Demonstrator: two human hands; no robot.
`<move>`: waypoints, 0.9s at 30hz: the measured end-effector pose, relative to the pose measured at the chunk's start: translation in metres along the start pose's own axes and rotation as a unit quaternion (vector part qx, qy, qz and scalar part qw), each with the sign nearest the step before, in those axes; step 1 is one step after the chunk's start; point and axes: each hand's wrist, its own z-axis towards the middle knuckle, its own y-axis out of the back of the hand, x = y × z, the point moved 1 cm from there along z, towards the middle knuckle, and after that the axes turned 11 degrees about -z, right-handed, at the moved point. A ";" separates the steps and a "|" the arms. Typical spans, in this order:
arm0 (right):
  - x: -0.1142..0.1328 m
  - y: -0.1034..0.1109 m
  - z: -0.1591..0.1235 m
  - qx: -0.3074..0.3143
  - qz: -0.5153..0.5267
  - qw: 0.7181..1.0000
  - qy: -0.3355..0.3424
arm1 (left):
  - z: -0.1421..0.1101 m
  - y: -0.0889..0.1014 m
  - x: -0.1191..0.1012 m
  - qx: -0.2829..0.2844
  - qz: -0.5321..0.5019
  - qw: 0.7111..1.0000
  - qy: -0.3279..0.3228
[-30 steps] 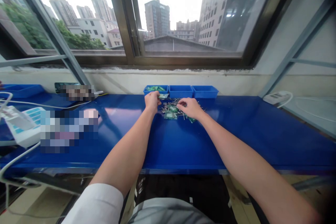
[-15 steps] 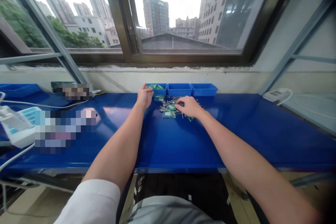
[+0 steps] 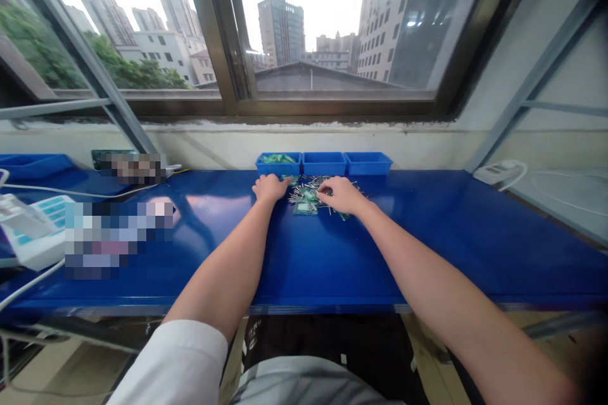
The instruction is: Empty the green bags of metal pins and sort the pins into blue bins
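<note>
My left hand point(image 3: 269, 188) rests palm down on the blue table, its fingers apart and its thumb pointing right. Just beyond its thumb lies a green packet point(image 3: 291, 180), in front of the left blue bin. My right hand point(image 3: 342, 195) is at the right side of a pile of loose metal screws or pins point(image 3: 297, 192). Its thumb and fingers curl together over the pile; what they pinch, if anything, is hidden. Among the metal pieces lie several green packets, one flat clear-and-green packet point(image 3: 305, 207) at the front edge.
Along the wall stand a left bin point(image 3: 278, 168) holding green packets, a middle bin point(image 3: 324, 166) and a right bin point(image 3: 367, 166). A power strip point(image 3: 500, 171) with a white cable is at far right. Cables, a white-and-blue box point(image 3: 40, 228) and blurred items lie left.
My left hand went left to the left bin's edge with fingers spread, then came down to the table by the green packet. My right hand has stayed at the pile, barely moving.
</note>
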 end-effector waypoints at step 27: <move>-0.002 0.001 0.001 -0.011 0.002 1.000 -0.008 | 0.042 0.018 -0.038 -0.149 -0.282 0.947 -0.034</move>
